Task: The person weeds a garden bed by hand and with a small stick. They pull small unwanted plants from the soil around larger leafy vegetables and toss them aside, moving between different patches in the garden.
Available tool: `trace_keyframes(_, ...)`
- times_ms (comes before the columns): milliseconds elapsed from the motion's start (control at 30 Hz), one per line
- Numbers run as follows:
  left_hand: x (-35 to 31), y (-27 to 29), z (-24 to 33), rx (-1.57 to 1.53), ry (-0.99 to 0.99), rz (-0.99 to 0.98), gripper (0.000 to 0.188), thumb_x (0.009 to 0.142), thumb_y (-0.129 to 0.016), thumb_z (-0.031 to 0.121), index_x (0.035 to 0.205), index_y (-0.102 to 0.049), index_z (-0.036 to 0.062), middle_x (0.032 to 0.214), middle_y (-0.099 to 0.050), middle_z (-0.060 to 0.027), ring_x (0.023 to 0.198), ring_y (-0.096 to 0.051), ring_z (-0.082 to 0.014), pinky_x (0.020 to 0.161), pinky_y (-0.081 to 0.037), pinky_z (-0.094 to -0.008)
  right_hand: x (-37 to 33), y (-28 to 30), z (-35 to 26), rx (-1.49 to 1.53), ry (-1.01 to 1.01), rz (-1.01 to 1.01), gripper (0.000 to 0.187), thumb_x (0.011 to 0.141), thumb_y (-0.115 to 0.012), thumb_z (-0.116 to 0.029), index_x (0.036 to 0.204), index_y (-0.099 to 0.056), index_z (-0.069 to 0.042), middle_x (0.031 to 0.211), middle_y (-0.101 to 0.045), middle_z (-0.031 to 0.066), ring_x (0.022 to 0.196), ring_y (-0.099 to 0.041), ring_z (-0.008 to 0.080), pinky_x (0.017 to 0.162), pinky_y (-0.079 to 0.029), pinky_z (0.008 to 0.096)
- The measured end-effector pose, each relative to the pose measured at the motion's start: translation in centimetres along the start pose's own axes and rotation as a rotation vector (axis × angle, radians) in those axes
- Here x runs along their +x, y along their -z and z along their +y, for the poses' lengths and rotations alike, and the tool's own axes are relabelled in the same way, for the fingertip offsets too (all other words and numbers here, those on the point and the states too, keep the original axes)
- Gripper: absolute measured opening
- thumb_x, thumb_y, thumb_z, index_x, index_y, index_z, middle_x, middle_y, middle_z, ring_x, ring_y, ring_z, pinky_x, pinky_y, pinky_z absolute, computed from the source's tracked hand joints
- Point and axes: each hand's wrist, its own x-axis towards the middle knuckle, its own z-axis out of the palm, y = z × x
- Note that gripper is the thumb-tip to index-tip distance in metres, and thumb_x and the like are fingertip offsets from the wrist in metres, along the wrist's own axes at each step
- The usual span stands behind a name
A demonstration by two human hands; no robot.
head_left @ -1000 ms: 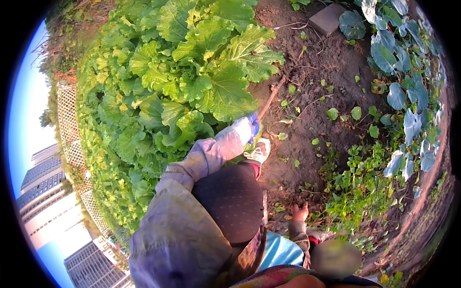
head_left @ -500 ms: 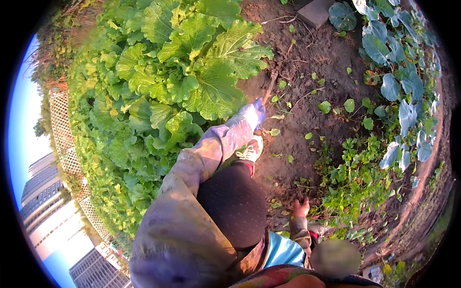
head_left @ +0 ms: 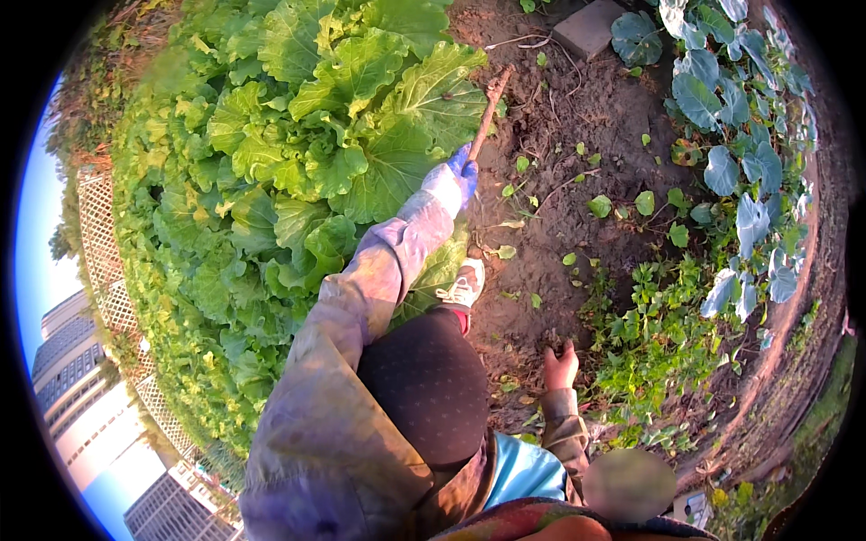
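Note:
My left hand (head_left: 465,175), in a purple-blue glove, is closed round a brown wooden stick (head_left: 488,119). The stick slants up and away, its knobby far end raised beside the big leaves of a green leafy vegetable (head_left: 388,135). My bare right hand (head_left: 560,366) is low over the soil, next to small green plants (head_left: 663,316). Its thumb and a finger stand apart with nothing visible between them; the other fingers are mostly hidden. Under my left forearm a leaf lies beside my white shoe (head_left: 465,281).
Dense leafy greens fill the left side. Dark soil (head_left: 577,225) with scattered seedlings runs up the middle, with a grey block (head_left: 588,27) at the far end. Blue-green broad-leaved plants (head_left: 722,171) line the right. Beyond the greens stands a lattice fence (head_left: 108,261).
My left hand has come up and slightly left, lifting the stick off the soil so its far end now points up. My right hand has moved slightly upward in the view.

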Motion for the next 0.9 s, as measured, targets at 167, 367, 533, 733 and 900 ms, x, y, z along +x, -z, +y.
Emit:
trace_keyframes(167, 4.9, -0.5, -4.4, 0.367, -0.041, 0.095, 0.048, 0.093, -0.049, 0.033, 0.138, -0.042, 0.0170, 0.106, -0.064, -0.0204, 0.090, -0.063, -0.0350, 0.082, -0.049, -0.0417, 9.0, -0.1, -9.6, 0.174, 0.176, -0.038, 0.041, 0.077, -0.067, -0.009, 0.112, -0.055, 0.006, 0.094, -0.067, 0.0142, 0.084, -0.065, 0.0197, 0.078, -0.049, 0.0297)
trace_keyframes(367, 11.8, -0.1, -4.1, 0.308, 0.106, -0.048, 0.049, 0.094, -0.043, 0.031, 0.140, -0.039, 0.0144, 0.111, -0.062, -0.0208, 0.097, -0.061, -0.0385, 0.085, -0.049, -0.0446, 21.9, -3.3, -23.8, 0.378, 0.169, -0.270, 0.028, 0.086, -0.065, -0.012, 0.111, -0.056, -0.002, 0.091, -0.066, 0.0044, 0.069, -0.058, 0.0078, 0.059, -0.045, 0.0244)
trace_keyframes(533, 13.0, 0.2, -3.4, 0.337, 0.138, -0.078, 0.048, 0.095, -0.042, 0.028, 0.140, -0.038, 0.0136, 0.108, -0.062, -0.0197, 0.094, -0.062, -0.0365, 0.082, -0.050, -0.0436, 27.4, -8.3, -30.4, 0.640, -0.335, -0.519, 0.021, 0.091, -0.058, -0.023, 0.105, -0.062, -0.008, 0.088, -0.068, 0.0066, 0.047, -0.034, 0.0049, 0.042, -0.027, 0.0232)
trace_keyframes(733, 10.9, 0.9, -2.7, 0.476, 0.148, -0.099, 0.046, 0.096, -0.041, 0.023, 0.141, -0.037, 0.0126, 0.105, -0.063, -0.0184, 0.091, -0.063, -0.0341, 0.077, -0.051, -0.0424, 31.9, -11.3, -28.2, 0.579, -0.497, -0.230, 0.029, 0.096, -0.045, -0.018, 0.122, -0.053, -0.011, 0.088, -0.069, 0.0125, 0.046, -0.043, 0.0101, 0.039, -0.031, 0.0241)
trace_keyframes(900, 4.8, 1.1, 2.7, 0.765, -0.290, -0.041, 0.048, 0.095, -0.041, 0.017, 0.142, -0.035, 0.0124, 0.098, -0.064, -0.0161, 0.084, -0.064, -0.0318, 0.071, -0.051, -0.0415, 32.6, -10.2, -22.1, 0.003, 0.189, -0.002, 0.027, 0.086, -0.053, -0.007, 0.110, -0.065, -0.007, 0.086, -0.070, 0.0035, 0.055, -0.050, 0.0074, 0.052, -0.041, 0.0232)
